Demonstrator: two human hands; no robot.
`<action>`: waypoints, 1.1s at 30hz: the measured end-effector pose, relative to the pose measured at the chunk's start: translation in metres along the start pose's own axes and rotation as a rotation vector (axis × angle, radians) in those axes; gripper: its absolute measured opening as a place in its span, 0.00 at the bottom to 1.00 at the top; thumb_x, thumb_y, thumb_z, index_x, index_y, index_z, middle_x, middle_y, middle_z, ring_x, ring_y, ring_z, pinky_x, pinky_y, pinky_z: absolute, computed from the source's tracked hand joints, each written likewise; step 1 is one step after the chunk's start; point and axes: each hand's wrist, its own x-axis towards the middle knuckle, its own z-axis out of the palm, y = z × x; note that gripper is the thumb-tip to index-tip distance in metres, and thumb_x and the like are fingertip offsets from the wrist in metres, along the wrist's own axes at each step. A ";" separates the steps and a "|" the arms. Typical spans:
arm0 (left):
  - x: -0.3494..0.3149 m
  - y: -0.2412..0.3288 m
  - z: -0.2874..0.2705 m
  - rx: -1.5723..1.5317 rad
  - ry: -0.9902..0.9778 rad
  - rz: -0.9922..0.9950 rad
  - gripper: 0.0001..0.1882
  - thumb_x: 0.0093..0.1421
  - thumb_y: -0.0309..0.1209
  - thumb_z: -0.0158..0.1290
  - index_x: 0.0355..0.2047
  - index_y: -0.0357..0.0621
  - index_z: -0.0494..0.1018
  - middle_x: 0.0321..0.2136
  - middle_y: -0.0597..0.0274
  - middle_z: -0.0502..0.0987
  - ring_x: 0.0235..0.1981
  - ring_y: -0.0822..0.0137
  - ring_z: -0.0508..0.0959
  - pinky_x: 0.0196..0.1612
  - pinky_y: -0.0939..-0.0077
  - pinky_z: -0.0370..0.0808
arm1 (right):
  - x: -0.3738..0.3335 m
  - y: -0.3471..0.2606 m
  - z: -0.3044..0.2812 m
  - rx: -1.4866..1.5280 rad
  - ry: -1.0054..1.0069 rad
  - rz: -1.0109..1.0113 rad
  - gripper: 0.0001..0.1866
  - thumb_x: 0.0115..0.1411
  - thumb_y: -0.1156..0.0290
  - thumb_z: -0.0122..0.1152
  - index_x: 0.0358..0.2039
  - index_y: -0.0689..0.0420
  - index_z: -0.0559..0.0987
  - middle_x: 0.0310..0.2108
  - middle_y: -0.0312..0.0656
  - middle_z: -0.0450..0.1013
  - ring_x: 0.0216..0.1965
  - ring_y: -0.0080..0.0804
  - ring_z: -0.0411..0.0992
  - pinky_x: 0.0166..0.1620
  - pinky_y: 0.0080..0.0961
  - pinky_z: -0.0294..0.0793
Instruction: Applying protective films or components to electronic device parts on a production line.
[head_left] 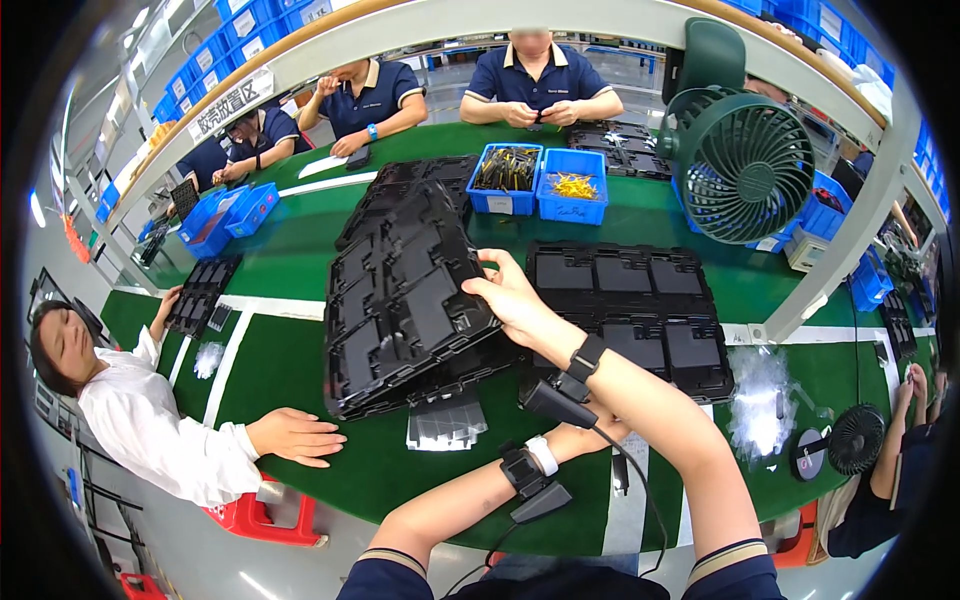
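My right hand (512, 300) grips the upper right edge of a black plastic tray (400, 290) with moulded rectangular compartments. The tray is tilted, its lower left corner near the table; another black layer shows under its lower edge. My forearms cross, the right one above. My left hand (603, 424) is mostly hidden under the right forearm, close to the near edge of a second set of black trays (625, 330) lying flat; its fingers do not show. Thin clear sheets (446, 425) lie fanned out just below the tilted tray.
A co-worker's hand (296, 437) rests flat left of the tray. Beyond stand blue bins of dark parts (505, 180) and yellow parts (572, 187). A green fan (745, 165) hangs at the right. Clear film pieces (762, 400) and a small black fan (855, 440) lie nearer.
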 end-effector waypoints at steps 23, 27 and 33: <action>0.010 0.046 -0.028 -0.023 0.130 0.119 0.19 0.52 0.29 0.54 0.11 0.41 0.58 0.08 0.62 0.57 0.10 0.65 0.59 0.15 0.71 0.57 | -0.138 -0.066 -0.190 -0.014 0.423 -0.118 0.21 0.53 0.78 0.56 0.48 0.61 0.66 0.36 0.42 0.72 0.34 0.26 0.73 0.36 0.22 0.75; 0.007 0.051 -0.027 -0.098 0.059 0.106 0.18 0.52 0.30 0.55 0.12 0.40 0.60 0.08 0.63 0.56 0.10 0.68 0.59 0.16 0.73 0.57 | -0.150 -0.065 -0.200 -0.258 0.481 -0.086 0.21 0.52 0.76 0.58 0.47 0.61 0.67 0.36 0.43 0.72 0.35 0.27 0.72 0.39 0.23 0.73; 0.014 0.097 -0.045 -0.203 -0.309 0.100 0.13 0.54 0.30 0.54 0.17 0.37 0.68 0.12 0.64 0.63 0.13 0.75 0.60 0.17 0.77 0.58 | -0.174 -0.067 -0.190 -1.662 0.605 -0.703 0.18 0.44 0.78 0.57 0.39 0.62 0.70 0.33 0.47 0.70 0.35 0.48 0.68 0.40 0.37 0.68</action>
